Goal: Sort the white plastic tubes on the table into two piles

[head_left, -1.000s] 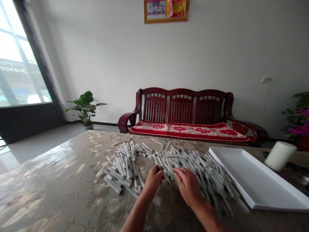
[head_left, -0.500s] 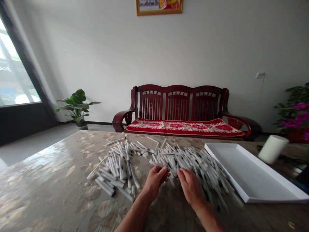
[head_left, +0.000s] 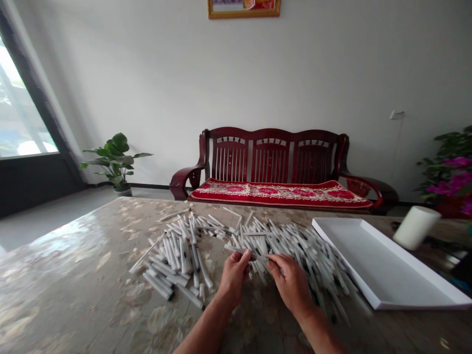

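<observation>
A wide heap of white pens [head_left: 302,246] lies across the middle of the marble-patterned table [head_left: 73,265]. My left hand [head_left: 233,276] is closed in a pinch on one white pen [head_left: 241,251], lifted just above the heap's near edge. My right hand [head_left: 291,282] is closed too, its fingertips pinching the same pen's right end. Both forearms come in from the bottom edge.
A shallow white tray [head_left: 372,265] lies to the right of the heap, with a white cup [head_left: 416,227] behind it. Beyond the table stand a dark red wooden bench with a red cushion [head_left: 280,172], a green potted plant [head_left: 114,160] and flowering plants [head_left: 453,172].
Both hands have risen off the heap and drawn together. A single pen is now pinched between them. The camera has shifted slightly.
</observation>
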A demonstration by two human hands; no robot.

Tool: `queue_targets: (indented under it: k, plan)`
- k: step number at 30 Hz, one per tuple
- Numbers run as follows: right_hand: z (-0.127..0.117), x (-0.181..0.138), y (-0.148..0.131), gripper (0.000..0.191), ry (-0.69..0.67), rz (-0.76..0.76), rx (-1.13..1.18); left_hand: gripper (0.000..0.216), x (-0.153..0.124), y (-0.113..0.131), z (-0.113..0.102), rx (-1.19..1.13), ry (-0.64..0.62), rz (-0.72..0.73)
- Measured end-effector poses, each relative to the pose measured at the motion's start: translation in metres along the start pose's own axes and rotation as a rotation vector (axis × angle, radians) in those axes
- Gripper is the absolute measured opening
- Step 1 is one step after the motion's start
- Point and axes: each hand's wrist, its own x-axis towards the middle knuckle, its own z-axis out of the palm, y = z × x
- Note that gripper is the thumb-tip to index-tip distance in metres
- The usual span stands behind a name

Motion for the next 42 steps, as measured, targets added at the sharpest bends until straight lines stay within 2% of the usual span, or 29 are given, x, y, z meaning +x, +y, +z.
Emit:
queue_targets:
  k: [4,9,15,21,26,31,38,42]
  plan:
    - [0.0021,0.0001,0.0015,0.040,0.018,0.067,-0.002,0.060,0.0007,0.0025,0.0005,0.028,0.002,0.003]
    - [0.0010,0.0015,0.0017,0.027,0.064,-0.006,0.047,0.062,-0.0001,0.0026,0.0017,0.038,0.023,0.006]
    - [0.0022,0.0014,0.0035,0.036,0.041,0.109,0.046,0.061,0.0013,-0.0004,0.0026,0.029,0.015,0.010]
    - [0.0040,0.0002,0.0048,0.025,0.084,0.081,0.131,0.061,0.0017,0.0007,0.0033,0.022,0.023,-0.008]
    - [0.0045,-0.0002,0.0053,0.035,0.028,0.183,0.105,0.060,-0.0004,0.0022,0.0036,0.012,0.026,0.006]
    - [0.0038,0.0011,0.0051,0.025,0.098,0.106,0.111,0.057,-0.0010,0.0021,0.0035,0.009,0.031,0.019]
    - [0.0036,0.0008,0.0064,0.035,0.042,0.158,0.088,0.058,0.0003,0.0006,0.0035,0.006,0.021,0.010]
    - [0.0052,0.0004,0.0071,0.025,0.122,0.059,0.073,0.059,-0.0002,-0.0007,0.0034,0.018,0.042,0.006]
